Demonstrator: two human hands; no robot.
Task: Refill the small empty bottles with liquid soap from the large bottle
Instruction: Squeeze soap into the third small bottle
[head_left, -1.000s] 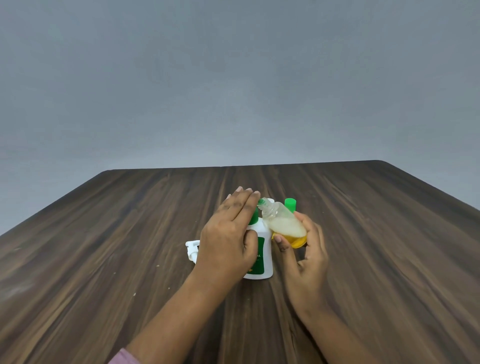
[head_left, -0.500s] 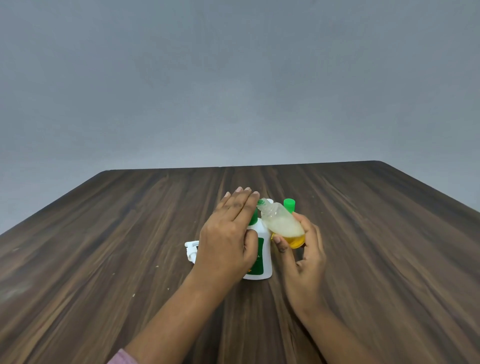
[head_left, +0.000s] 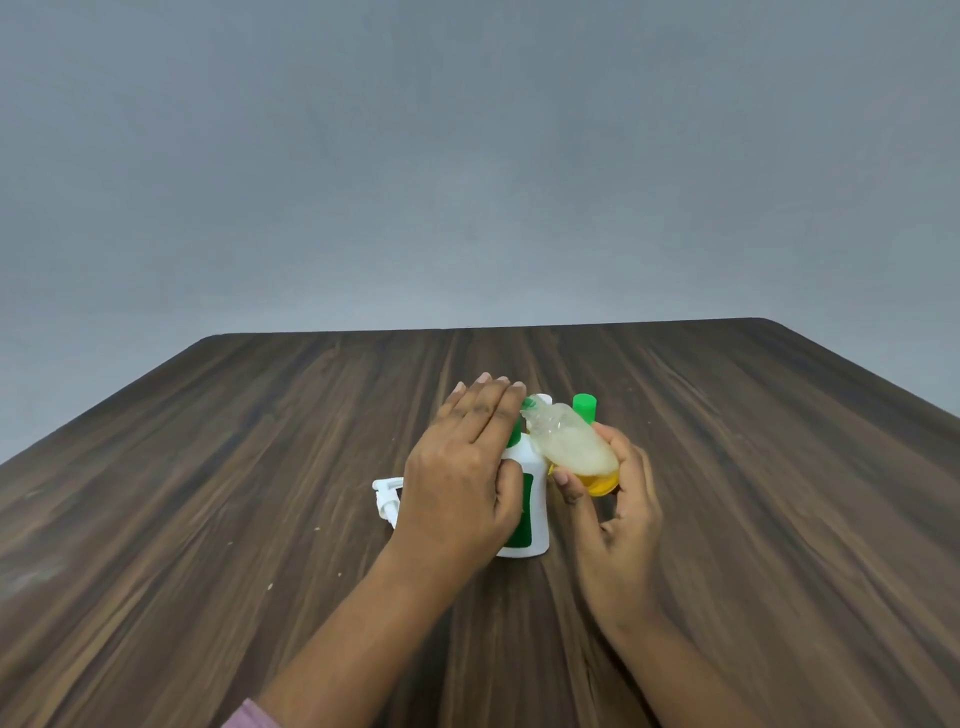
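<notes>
The large white bottle (head_left: 537, 499) with a green label stands upright mid-table. My left hand (head_left: 462, 467) lies over its left side and top, fingers straight, thumb on its front. My right hand (head_left: 618, 499) grips a small clear bottle (head_left: 569, 447) with yellow soap and foam inside. It is tilted, its open mouth pointing up-left beside the large bottle's green neck (head_left: 514, 439). A green cap (head_left: 584, 406) shows just behind the small bottle; what it sits on is hidden.
A white pump head (head_left: 385, 500) lies on the dark wooden table (head_left: 260, 467) just left of my left hand. A small white object (head_left: 543, 399) peeks out behind the bottles. A grey wall stands beyond the far edge.
</notes>
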